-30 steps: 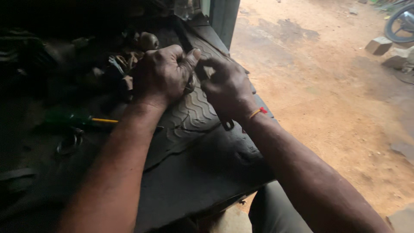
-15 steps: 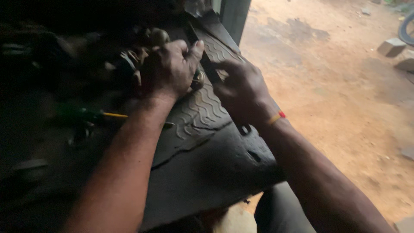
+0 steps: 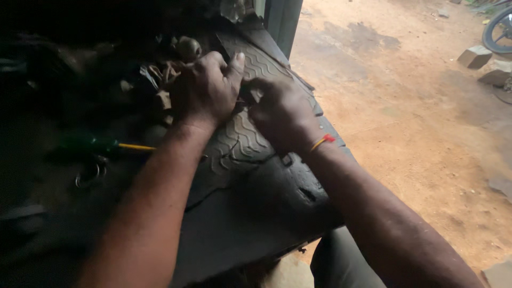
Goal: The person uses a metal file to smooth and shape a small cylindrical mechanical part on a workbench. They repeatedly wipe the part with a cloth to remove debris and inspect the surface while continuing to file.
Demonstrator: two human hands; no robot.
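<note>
Two hands closed together on a dark ribbed rubber mat (image 3: 250, 144)

Left hand (image 3: 205, 90) and right hand (image 3: 282, 114) curl, touching; whatever they pinch is hidden. Green-handled screwdriver (image 3: 96, 144) lies at nine o'clock; stone blocks (image 3: 474, 56) at two o'clock.

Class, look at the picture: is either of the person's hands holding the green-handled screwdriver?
No. The green-handled screwdriver lies apart on the dark surface, left of both hands.
</note>
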